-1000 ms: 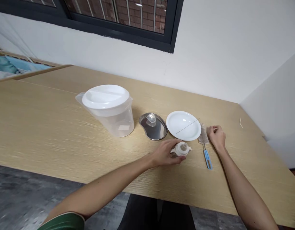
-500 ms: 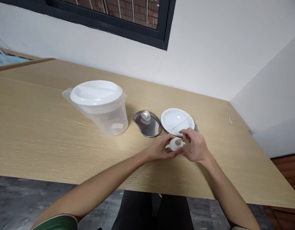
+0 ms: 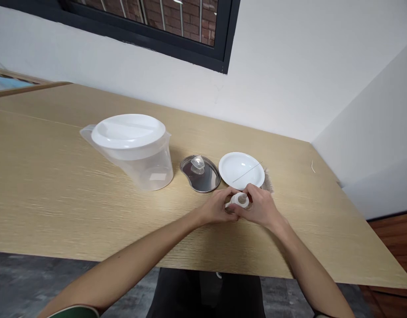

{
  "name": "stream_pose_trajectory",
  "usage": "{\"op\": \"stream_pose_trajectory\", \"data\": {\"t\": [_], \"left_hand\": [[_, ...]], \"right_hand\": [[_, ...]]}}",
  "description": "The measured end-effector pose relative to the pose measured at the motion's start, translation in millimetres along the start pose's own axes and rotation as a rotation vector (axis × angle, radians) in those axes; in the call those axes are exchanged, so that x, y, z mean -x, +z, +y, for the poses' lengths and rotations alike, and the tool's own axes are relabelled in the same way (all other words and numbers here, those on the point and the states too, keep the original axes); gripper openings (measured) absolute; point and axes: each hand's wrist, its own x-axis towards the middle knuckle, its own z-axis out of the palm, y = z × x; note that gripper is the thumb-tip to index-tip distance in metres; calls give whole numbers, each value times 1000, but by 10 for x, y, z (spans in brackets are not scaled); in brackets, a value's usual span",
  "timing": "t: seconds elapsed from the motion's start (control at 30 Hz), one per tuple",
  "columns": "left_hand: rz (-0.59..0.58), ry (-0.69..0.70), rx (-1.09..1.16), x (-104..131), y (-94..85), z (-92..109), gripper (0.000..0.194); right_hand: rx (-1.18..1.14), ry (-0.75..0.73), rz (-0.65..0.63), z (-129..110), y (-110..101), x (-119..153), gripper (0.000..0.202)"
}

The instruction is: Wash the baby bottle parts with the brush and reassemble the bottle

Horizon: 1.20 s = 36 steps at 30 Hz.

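My left hand (image 3: 218,206) is wrapped around the side of a small white bottle (image 3: 239,200) with a translucent tip, held just above the table near the plate. My right hand (image 3: 261,207) closes on the bottle's top from the other side, with thumb and fingers around its collar. Much of the bottle is hidden by my fingers. Right behind my hands is a white dish (image 3: 235,165) with a thin rod (image 3: 246,172) lying across it. To its left, a kidney-shaped metal tray (image 3: 208,179) holds a clear plastic piece (image 3: 197,163).
A translucent pitcher (image 3: 147,170) with a white lid (image 3: 128,131) stands on the left. Some frayed, greyish material (image 3: 267,181) shows beside the dish. A thin pale strip (image 3: 312,166) lies at the far right of the wooden table (image 3: 74,198), which meets a wall below a window.
My right hand has come in from slightly apart and closed on the bottle's top. The left hand keeps its hold. The whole view has shifted slightly.
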Motion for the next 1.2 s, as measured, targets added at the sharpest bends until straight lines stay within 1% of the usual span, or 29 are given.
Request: {"op": "stream_pose_trajectory", "data": {"t": [0.13, 0.23, 0.3, 0.37, 0.43, 0.47, 0.5, 0.53, 0.57, 0.6, 0.63, 0.67, 0.73, 0.8, 0.83, 0.9, 0.97, 1.07, 1.13, 1.2], "left_hand": [[-12, -22, 23, -2, 7, 2, 49], [-20, -9, 12, -3, 14, -9, 51], [-34, 13, -20, 3, 3, -33, 51], [-66, 89, -60, 14, -38, -67, 52], [-60, 224, -84, 14, -123, -100, 61], [-16, 282, -97, 4, -182, -114, 64], [54, 310, -122, -14, -251, -125, 64], [152, 291, -169, -41, -327, -136, 59], [257, 227, -249, -75, -405, -150, 50], [347, 134, -352, -114, -482, -170, 42], [413, 51, -461, -154, -555, -199, 39], [437, -17, -560, -191, -620, -239, 38], [419, -149, -735, -244, -722, -348, 45], [347, -254, -865, -263, -786, -475, 57], [317, -296, -906, -263, -807, -534, 61], [285, -355, -931, -257, -835, -624, 61], [283, -388, -903, -256, -851, -671, 55], [308, -405, -841, -273, -872, -684, 45], [321, -390, -791, -293, -886, -664, 40], [347, -335, -703, -312, -898, -609, 37]], "right_hand": [[-5, 19, 18, 34, 66, 17, 46], [-16, 15, 45, 44, 98, 26, 47], [-11, -15, 59, 60, 107, 35, 46], [-13, -94, 88, 98, 106, 47, 46], [-41, -188, 177, 165, 97, 59, 51], [-57, -218, 245, 207, 92, 64, 54], [-68, -224, 320, 253, 86, 67, 57], [-72, -205, 392, 300, 82, 70, 57], [-68, -169, 453, 346, 81, 72, 56], [-63, -125, 498, 388, 81, 72, 54], [-57, -84, 527, 425, 84, 72, 51], [-50, -53, 545, 455, 89, 71, 48], [-33, -20, 560, 494, 100, 66, 44], [-20, -7, 566, 506, 111, 58, 40], [-18, -3, 568, 504, 114, 55, 38], [-26, -1, 569, 491, 116, 47, 35], [-37, -11, 572, 475, 111, 40, 33], [-52, -39, 596, 468, 102, 32, 29], [-54, -54, 614, 485, 102, 30, 26], [-51, -74, 632, 515, 103, 27, 23]]}}
